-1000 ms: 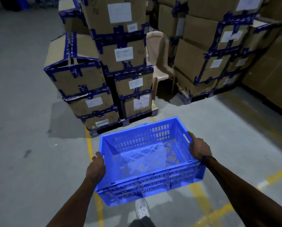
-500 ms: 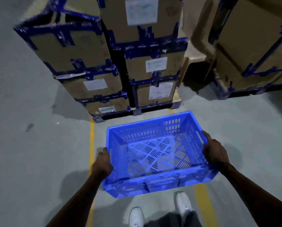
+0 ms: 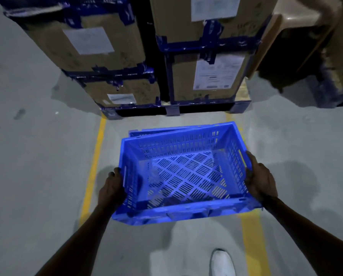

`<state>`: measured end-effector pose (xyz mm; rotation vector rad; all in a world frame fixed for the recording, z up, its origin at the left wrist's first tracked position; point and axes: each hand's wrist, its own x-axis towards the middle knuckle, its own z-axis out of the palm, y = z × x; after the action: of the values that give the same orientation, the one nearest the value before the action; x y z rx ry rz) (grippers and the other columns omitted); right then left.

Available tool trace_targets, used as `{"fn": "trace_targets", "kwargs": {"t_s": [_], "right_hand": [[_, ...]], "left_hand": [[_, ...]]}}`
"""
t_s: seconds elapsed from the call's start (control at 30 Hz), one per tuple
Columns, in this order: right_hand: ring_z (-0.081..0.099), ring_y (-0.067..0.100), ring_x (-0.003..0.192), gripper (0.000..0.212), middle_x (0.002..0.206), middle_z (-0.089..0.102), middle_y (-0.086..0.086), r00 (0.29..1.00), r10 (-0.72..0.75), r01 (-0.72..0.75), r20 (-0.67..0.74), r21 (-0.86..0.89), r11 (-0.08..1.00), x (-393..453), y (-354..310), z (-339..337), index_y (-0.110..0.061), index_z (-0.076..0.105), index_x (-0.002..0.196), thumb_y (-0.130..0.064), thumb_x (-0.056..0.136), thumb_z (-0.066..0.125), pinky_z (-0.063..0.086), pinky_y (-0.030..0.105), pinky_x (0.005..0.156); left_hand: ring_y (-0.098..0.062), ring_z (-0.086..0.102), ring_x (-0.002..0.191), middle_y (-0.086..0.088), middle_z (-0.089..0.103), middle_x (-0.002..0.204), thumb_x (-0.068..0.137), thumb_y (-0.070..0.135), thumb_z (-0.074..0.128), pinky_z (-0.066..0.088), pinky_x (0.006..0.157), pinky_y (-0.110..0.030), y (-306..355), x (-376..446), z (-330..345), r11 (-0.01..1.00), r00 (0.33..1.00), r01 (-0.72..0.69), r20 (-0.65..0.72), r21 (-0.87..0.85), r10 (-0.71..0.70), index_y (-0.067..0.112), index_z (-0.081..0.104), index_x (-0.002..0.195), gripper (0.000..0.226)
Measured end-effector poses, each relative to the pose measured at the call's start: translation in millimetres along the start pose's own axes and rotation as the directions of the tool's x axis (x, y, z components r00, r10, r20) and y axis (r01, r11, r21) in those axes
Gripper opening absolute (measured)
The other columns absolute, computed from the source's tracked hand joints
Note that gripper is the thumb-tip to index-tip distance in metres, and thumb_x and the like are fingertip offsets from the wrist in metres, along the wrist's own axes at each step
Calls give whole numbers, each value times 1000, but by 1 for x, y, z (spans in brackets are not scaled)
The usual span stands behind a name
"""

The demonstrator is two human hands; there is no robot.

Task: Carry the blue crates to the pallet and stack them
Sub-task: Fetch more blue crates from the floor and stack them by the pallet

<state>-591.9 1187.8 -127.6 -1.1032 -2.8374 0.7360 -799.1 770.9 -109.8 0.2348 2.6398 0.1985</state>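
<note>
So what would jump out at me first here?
The bright blue crate, empty and slotted, held mid-frame by the left hand and right hand at its two ends. Behind it, stacked cardboard boxes bound in blue tape fill the top, and yellow floor lines run down the grey concrete on either side.

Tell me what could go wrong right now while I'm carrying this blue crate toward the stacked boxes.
1. The blue crate hides the floor ahead, and a second blue rim peeks out just beyond it, so you might bump it.
2. The left hand and right hand grip only the side walls; a tilt could slip it.
3. The pallet of cardboard boxes stands close ahead.
</note>
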Motion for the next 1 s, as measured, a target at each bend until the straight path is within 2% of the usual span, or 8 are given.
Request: {"fn": "trace_targets", "kwargs": {"t_s": [0.27, 0.37, 0.47, 0.57, 0.67, 0.77, 0.83, 1.0], "right_hand": [[58, 43, 83, 58, 93, 57, 14, 990, -75, 86, -117, 92, 992, 4, 6, 53, -25, 30, 155, -27, 98, 42, 43, 41, 65], [58, 44, 82, 60, 94, 58, 17, 987, -78, 91, -140, 82, 992, 7, 1, 63, -22, 30, 155, -19, 99, 48, 45, 43, 66], [58, 45, 90, 62, 101, 59, 20, 993, -26, 37, -115, 95, 995, 12, -6, 66, -23, 30, 156, -15, 97, 51, 45, 44, 72], [59, 45, 96, 62, 107, 61, 22, 993, -14, 27, -119, 107, 994, 18, -10, 64, -23, 31, 155, -26, 95, 44, 47, 47, 77], [59, 47, 94, 62, 105, 61, 24, 989, -62, 74, -131, 90, 993, 27, -10, 66, -21, 31, 155, -24, 95, 46, 48, 48, 76], [59, 48, 97, 64, 108, 62, 24, 992, -31, 42, -124, 89, 995, 37, -11, 70, -23, 31, 155, -16, 95, 52, 48, 50, 79], [59, 48, 99, 64, 110, 62, 25, 993, -20, 30, -120, 83, 996, 42, -15, 70, -23, 32, 155, -18, 95, 51, 48, 50, 79], [59, 49, 104, 71, 117, 63, 26, 988, -76, 84, -136, 55, 995, 60, -23, 68, -22, 32, 155, -33, 85, 39, 49, 49, 79]], "left_hand": [[-40, 56, 104, -14, 49, 117, 80, 5, 64, 52, 72, -49, -19, 33, 40, 990, 986, -47, -167, -136, 23, 15, 38, 125, 52], [-42, 53, 115, -15, 43, 136, 78, 43, 79, 54, 82, -51, -30, 43, 40, 991, 994, -64, -96, -119, 52, 12, 28, 151, 95], [-41, 38, 137, -9, 23, 158, 40, 88, 77, 41, 109, -55, -27, 42, 34, 972, 999, 16, 35, -235, -7, 20, 4, 160, 156], [-37, 9, 151, 1, -3, 166, 22, 94, 72, 19, 121, -56, -20, 36, 36, 956, 992, 42, 130, -291, -4, 28, -16, 158, 175], [-34, -3, 151, 9, -14, 164, 25, 91, 76, 19, 119, -60, -21, 30, 48, 952, 993, 25, 117, -304, 12, 34, -27, 154, 174], [-35, 4, 150, 8, -5, 165, 39, 99, 64, 27, 115, -63, -20, 31, 59, 956, 999, -21, -49, -294, 7, 34, -19, 156, 158], [-41, 23, 144, 6, -2, 165, 47, 98, 60, 38, 108, -61, -19, 36, 63, 958, 990, -69, -138, -278, 32, 33, -15, 157, 148], [-45, 63, 103, -2, 9, 164, 53, 99, 52, 55, 80, -50, -23, 62, 64, 980, 959, -146, -263, -133, 107, 25, -5, 158, 141]]}}
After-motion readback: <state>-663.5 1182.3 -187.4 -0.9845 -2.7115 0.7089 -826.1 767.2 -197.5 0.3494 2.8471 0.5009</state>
